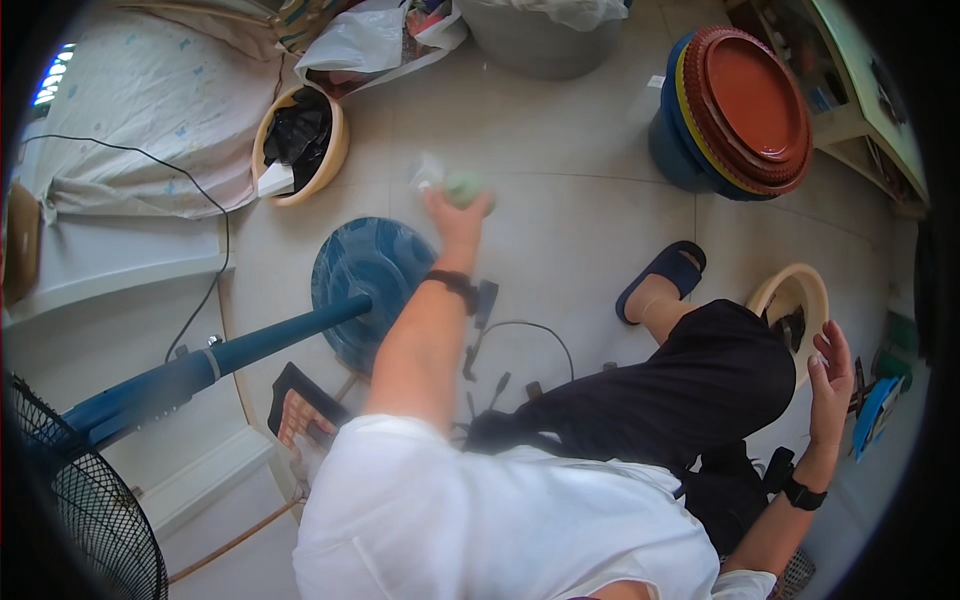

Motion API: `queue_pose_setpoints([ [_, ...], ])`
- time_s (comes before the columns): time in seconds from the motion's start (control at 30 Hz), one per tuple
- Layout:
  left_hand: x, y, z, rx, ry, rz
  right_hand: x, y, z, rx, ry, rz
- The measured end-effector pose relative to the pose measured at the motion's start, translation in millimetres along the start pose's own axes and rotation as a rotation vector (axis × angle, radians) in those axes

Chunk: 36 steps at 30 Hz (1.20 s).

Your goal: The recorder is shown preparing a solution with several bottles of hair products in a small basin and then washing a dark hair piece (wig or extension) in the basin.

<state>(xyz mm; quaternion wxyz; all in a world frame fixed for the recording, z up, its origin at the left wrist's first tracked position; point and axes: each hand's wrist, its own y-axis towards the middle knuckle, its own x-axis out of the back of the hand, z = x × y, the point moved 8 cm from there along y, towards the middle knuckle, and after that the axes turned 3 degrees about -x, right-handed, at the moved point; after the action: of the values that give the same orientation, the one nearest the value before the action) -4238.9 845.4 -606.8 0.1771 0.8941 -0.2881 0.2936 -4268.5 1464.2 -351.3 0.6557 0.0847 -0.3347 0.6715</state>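
My left hand (455, 223) is stretched out low over the tiled floor, with its fingers around a pale green round object (465, 189). Motion blurs both. A clear, see-through thing (426, 172) shows beside the fingers; whether I hold it cannot be made out. Below that forearm, the round blue base (360, 274) of a pedestal fan, covered in clear plastic film, is partly hidden. My right hand (831, 375) is raised at the right with fingers apart and nothing in it. It is near a cream-coloured bin (816, 289) with dark stuff inside.
The fan's blue pole (292, 330) slants to its black grille (105, 502). Nested basins with red lids (754, 97) stand upper right, near a cabinet (862, 112). A cream bin (341, 139) with a black bag, plastic bags (360, 41) and a grey tub (540, 45) line the far side.
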Motion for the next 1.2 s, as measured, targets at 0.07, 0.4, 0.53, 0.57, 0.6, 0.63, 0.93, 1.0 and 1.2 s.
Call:
queue_pose_setpoints([
  [0.07, 4, -7, 5, 0.093, -0.096, 0.071, -5, 1, -2, 0.005, 0.006, 0.029],
  [0.4, 21, -110, 76, 0.337, 0.124, 0.238, 3, -12, -10, -0.052, -0.054, 0.082],
  [0.53, 13, -155, 171, 0.339, 0.003, 0.169, 6, -14, -11, -0.054, -0.031, 0.072],
  [0.57, 18, -164, 161, 0.322, 0.298, 0.142, 7, -17, -15, -0.053, -0.020, 0.063],
  [0.6, 23, -166, 159, 0.306, 0.444, 0.124, 9, -22, -17, -0.046, -0.010, 0.061],
  [0.63, 33, -167, 158, 0.301, 0.590, 0.093, 11, -24, -17, -0.037, -0.005, 0.062],
  [0.93, 21, -196, 215, 0.075, 0.955, 1.583, 31, -44, -29, -0.012, 0.018, 0.014],
  [1.0, 22, -183, 158, 0.152, 0.878, 1.665, 40, -56, -36, -0.023, 0.036, -0.042],
  [1.2, 27, -179, 26, 0.520, 0.450, 1.579, 59, -88, -42, -0.018, 0.124, -0.125],
])
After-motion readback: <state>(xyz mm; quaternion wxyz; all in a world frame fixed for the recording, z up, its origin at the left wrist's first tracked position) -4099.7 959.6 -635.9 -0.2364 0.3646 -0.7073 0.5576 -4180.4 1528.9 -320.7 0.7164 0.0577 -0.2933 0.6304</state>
